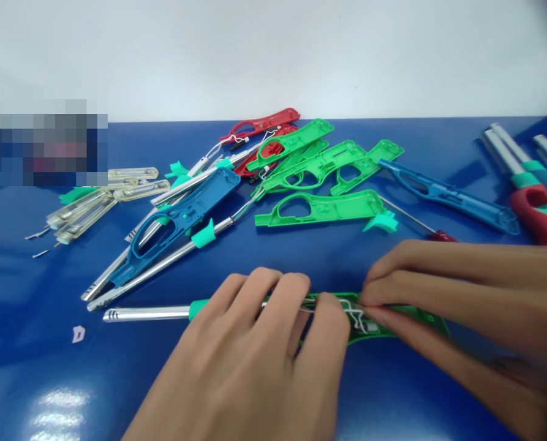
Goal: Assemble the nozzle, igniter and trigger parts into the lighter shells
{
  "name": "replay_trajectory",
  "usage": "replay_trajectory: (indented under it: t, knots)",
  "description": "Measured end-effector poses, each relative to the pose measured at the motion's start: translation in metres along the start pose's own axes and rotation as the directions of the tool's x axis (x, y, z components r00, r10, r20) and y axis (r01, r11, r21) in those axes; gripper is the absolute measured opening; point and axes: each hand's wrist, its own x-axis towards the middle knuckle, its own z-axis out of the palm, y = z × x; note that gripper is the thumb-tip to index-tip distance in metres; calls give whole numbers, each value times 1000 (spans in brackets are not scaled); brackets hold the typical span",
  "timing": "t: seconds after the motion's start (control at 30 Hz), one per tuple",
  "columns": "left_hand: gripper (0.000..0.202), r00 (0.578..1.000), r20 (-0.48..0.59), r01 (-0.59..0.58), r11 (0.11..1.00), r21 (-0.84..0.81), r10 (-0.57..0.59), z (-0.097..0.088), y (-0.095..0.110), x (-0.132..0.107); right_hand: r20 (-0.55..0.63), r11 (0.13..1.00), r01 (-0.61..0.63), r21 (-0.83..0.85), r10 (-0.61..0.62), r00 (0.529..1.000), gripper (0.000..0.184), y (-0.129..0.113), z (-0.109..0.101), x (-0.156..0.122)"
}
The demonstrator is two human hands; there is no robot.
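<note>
A green half shell of a long gas lighter (432, 320) lies open side up on the table in front of me. Its metal tube (149, 314) points left. My left hand (259, 343) is closed over the handle, fingers curled around it and hiding much of its middle. White wire (356, 313) lies looped inside the shell between my two hands. My right hand (443, 294) has its fingertips pinched together in the shell, right of the wire; what they hold is hidden.
Green half shells (332, 208), blue half shells (181, 214) and red ones (264, 121) are strewn behind, with metal tubes (172, 260). Clear fuel tanks (84, 214) lie left. A screwdriver (441, 236) and a red-handled lighter (537, 214) are right. A small white piece (78, 334) lies front left.
</note>
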Motion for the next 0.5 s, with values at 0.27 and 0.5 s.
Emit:
replay_trajectory:
  t: [0.27, 0.5]
  knots:
    - [33, 1000, 24, 9, 1000, -8, -9, -1, 1, 2, 16, 1000, 2, -16, -2, 1000, 31, -1, -2, 1]
    - [33, 999, 33, -25, 999, -24, 26, 1, -4, -3, 14, 1000, -14, -5, 14, 1000, 35, -3, 0, 0]
